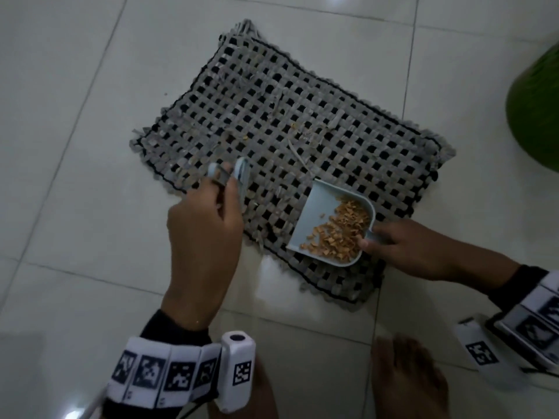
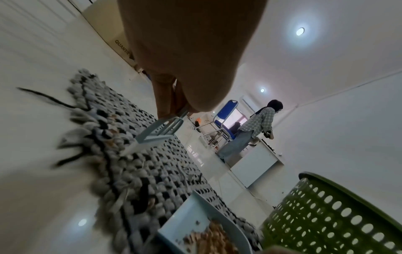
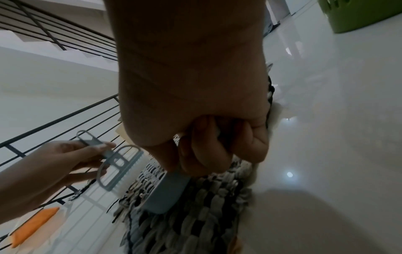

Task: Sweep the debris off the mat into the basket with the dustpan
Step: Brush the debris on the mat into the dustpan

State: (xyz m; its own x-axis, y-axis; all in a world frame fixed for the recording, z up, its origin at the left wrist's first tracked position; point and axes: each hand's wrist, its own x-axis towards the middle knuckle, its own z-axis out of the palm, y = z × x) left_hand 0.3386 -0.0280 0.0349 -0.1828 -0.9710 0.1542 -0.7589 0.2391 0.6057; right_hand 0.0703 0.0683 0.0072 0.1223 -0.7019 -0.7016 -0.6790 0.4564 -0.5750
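A grey-and-black woven mat (image 1: pixel 302 122) lies on the tiled floor. My right hand (image 1: pixel 402 249) grips the handle of a pale blue dustpan (image 1: pixel 314 216) that rests on the mat's near edge, and a pile of orange-brown debris (image 1: pixel 341 231) lies in the pan. My left hand (image 1: pixel 205 225) holds a small pale blue brush (image 1: pixel 242 173) by its handle over the mat's left edge. The brush (image 3: pixel 117 163) also shows in the right wrist view, and the dustpan (image 2: pixel 191 221) in the left wrist view. A few pale scraps still lie on the mat.
A green perforated basket (image 1: pixel 535 113) stands on the floor to the right of the mat, also seen as the basket (image 2: pixel 332 218) from the left wrist. My bare feet (image 1: pixel 408 376) are near the mat's front. A person (image 2: pixel 254 127) and a blue chair stand far off.
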